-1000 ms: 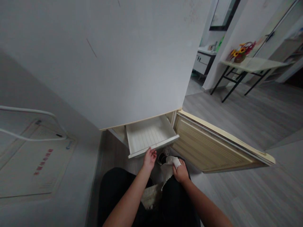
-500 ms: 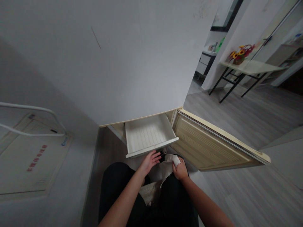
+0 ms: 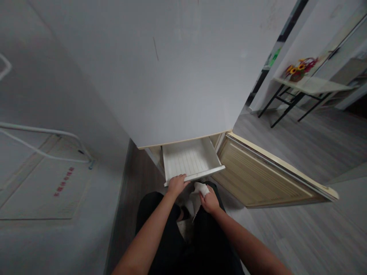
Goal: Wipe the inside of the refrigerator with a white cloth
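Observation:
A white freezer drawer [image 3: 190, 160] with a ribbed bottom is pulled partway out of the fridge's lower compartment. My left hand [image 3: 177, 185] grips its front edge near the left end, fingers curled over the rim. My right hand [image 3: 210, 199] is closed round a pale cloth [image 3: 202, 188] above my right knee, just in front of the drawer. Part of the cloth hangs down between my legs. The lower fridge door [image 3: 266, 173] stands swung out to the right, its yellowed inner side showing.
The fridge's upper door [image 3: 183, 76] rises in front of me. At left are a white metal rack [image 3: 46, 130] and a flat carton [image 3: 57, 187] with red print. A table [image 3: 315, 86] with a flower basket [image 3: 297, 76] stands far right on the grey floor.
My left hand has gone from spread open in front of the drawer to gripping its front edge. My right hand still holds the cloth. The view has shifted a little.

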Demonstrator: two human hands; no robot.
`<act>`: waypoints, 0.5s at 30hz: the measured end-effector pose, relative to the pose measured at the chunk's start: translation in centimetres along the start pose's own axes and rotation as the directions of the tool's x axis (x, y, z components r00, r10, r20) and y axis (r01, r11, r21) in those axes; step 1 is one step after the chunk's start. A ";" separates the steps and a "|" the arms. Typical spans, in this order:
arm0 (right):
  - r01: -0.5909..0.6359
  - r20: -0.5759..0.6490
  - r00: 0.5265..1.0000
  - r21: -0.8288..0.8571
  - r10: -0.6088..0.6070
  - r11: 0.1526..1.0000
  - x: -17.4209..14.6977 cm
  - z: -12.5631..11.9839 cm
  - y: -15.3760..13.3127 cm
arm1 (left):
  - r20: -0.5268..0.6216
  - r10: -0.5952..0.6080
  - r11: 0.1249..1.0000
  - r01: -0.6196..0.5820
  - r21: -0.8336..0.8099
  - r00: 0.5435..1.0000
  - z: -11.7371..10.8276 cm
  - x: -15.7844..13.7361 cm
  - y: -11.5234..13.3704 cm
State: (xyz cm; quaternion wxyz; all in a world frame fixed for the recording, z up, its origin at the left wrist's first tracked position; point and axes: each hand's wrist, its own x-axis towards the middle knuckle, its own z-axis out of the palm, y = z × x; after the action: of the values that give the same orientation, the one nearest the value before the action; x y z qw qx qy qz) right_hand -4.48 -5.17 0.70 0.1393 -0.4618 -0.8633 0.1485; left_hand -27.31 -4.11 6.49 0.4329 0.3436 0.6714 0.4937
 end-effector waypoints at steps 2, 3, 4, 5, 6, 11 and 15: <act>0.031 0.027 0.999 -0.036 -0.030 0.999 0.6 -0.1 -0.9 | 0.006 0.012 0.999 -0.013 0.038 1.000 0.1 0.0 -0.2; 0.036 0.035 0.999 -0.051 -0.034 0.998 0.7 -0.1 -0.8 | 0.008 0.019 0.998 -0.019 0.052 1.000 0.0 0.1 -0.1; 0.032 0.036 0.999 -0.058 -0.030 0.998 0.6 -0.1 -0.4 | 0.010 0.026 0.998 -0.026 0.062 1.000 -0.2 0.2 0.0; 0.021 0.031 0.999 -0.056 -0.019 0.998 0.3 -0.1 0.3 | 0.010 0.034 0.997 -0.035 0.069 0.999 -0.5 0.3 0.3; 0.008 0.021 1.000 -0.046 -0.007 0.999 0.0 0.0 1.1 | 0.007 0.045 0.996 -0.045 0.072 0.999 -0.9 0.5 0.5; -0.025 -0.037 0.999 0.024 0.026 0.999 -1.5 0.6 4.6 | -0.098 0.121 0.991 -0.115 0.065 0.988 -2.9 1.5 1.6; -0.025 -0.059 0.998 0.085 0.031 0.996 -1.9 0.6 6.3 | -0.180 0.243 0.957 -0.206 0.202 0.953 -3.0 1.8 1.6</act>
State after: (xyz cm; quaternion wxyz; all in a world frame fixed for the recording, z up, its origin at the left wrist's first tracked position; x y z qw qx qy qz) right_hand 1.09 -3.44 -2.46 0.1824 -0.4718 -0.8451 0.1729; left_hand -30.68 -3.13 8.03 0.2699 0.4038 0.7104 0.5094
